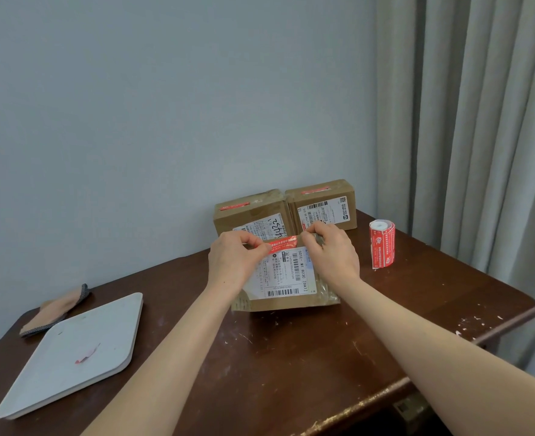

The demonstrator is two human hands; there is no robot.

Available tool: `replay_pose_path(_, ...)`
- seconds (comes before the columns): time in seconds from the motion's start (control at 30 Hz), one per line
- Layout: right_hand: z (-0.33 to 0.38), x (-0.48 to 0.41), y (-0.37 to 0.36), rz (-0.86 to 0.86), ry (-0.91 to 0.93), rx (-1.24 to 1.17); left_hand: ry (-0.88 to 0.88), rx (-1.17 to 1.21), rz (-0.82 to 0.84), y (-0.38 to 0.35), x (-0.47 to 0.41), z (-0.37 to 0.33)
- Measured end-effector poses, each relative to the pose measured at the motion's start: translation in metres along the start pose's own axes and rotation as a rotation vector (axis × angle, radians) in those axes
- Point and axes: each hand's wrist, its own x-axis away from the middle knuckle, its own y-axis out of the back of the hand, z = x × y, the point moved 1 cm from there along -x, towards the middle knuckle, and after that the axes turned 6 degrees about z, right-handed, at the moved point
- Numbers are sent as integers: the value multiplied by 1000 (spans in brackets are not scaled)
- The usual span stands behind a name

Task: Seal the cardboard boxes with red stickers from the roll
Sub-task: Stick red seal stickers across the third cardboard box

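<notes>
Two boxes at the far edge of the tabletop [291, 357] already sealed: left box [250, 212] and right box [322, 202], side by side and touching, each with a red sticker across its top. Third box [286, 278] just in front of them, near the middle of the tabletop, tilted with its white shipping label toward the camera. Red sticker [282, 244] stretched flat along the top edge of that box, one end under each hand. Left hand [234, 262] with fingers curled, thumb and fingertips pinching the sticker's left end; right hand [332, 250] likewise curled and pinching the right end. Sticker roll [382, 243] standing upright toward the right edge, well apart from the hands. White tray [71, 354] with a pink scrap at the near left corner. Judged well along: two boxes done, third mid-seal, pressing and smoothing left. No further unsealed box in sight.
</notes>
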Motion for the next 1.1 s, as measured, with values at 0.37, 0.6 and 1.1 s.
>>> replay_pose_path(0.37,-1,1,-1,-6,16,-3,22,29,35,2,-6,5)
replay_pose_path(0.6,0,1,0,-3,18,-9,30,25,39,3,-6,4)
replay_pose_path(1.1,0,2,1,0,25,-8,45,150,29,13,-5,6)
